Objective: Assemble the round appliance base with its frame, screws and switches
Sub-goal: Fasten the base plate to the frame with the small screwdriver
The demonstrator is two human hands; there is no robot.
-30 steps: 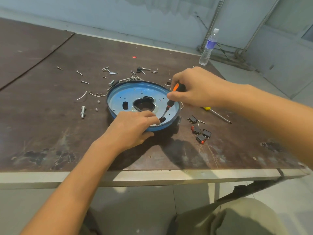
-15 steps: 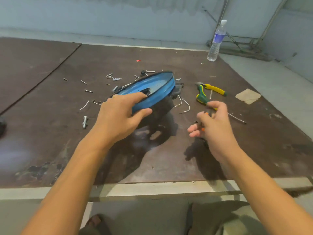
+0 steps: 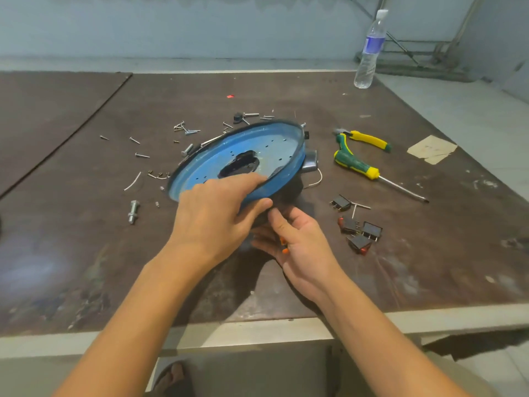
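The round blue appliance base (image 3: 272,150) is tilted, its near right edge lifted off the table, with a dark frame and a metal part showing underneath. My left hand (image 3: 211,213) grips its near rim, fingers over the top and thumb on the edge. My right hand (image 3: 303,247) reaches under that raised edge, palm up, with a small orange-handled screwdriver (image 3: 283,245) tucked between its fingers. Several black switches (image 3: 360,230) lie to the right of my hands. Loose screws (image 3: 186,128) are scattered behind and left of the base.
A green and yellow screwdriver (image 3: 355,164) and yellow-handled pliers (image 3: 369,140) lie right of the base. A large bolt (image 3: 133,212) sits to the left, a scrap of paper (image 3: 432,149) far right, a water bottle (image 3: 369,50) at the back right corner. The table's front edge (image 3: 257,333) is close to me.
The base went from flat, with the screwdriver working on it, to tilted up by my left hand. My right hand pulled away and now reaches under the raised edge.
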